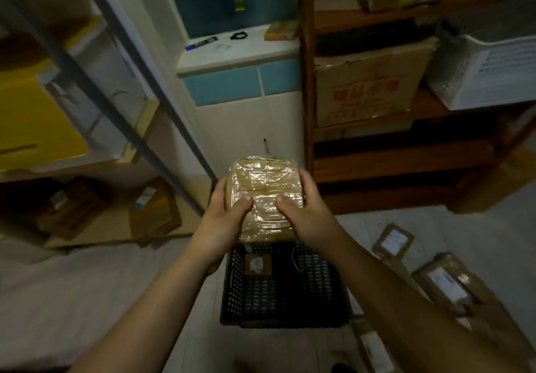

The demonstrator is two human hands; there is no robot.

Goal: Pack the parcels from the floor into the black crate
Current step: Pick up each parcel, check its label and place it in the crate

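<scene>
A brown parcel point(265, 195) wrapped in shiny clear tape is held up in the air by both hands. My left hand point(223, 221) grips its left side with the thumb on top. My right hand point(304, 213) grips its right side the same way. Directly below stands the black perforated crate point(319, 285) on the floor. Inside it lies one small brown parcel point(258, 265) with a white label. More labelled parcels lie on the floor to the right, one at the back point(393, 240) and one closer to me point(446, 282).
A wooden shelf unit point(307, 82) with a cardboard box point(368, 88) and white baskets point(487, 73) stands at the right. A metal rack point(162, 97) with yellow and brown boxes stands at the left. A tiled wall with a ledge is behind the crate.
</scene>
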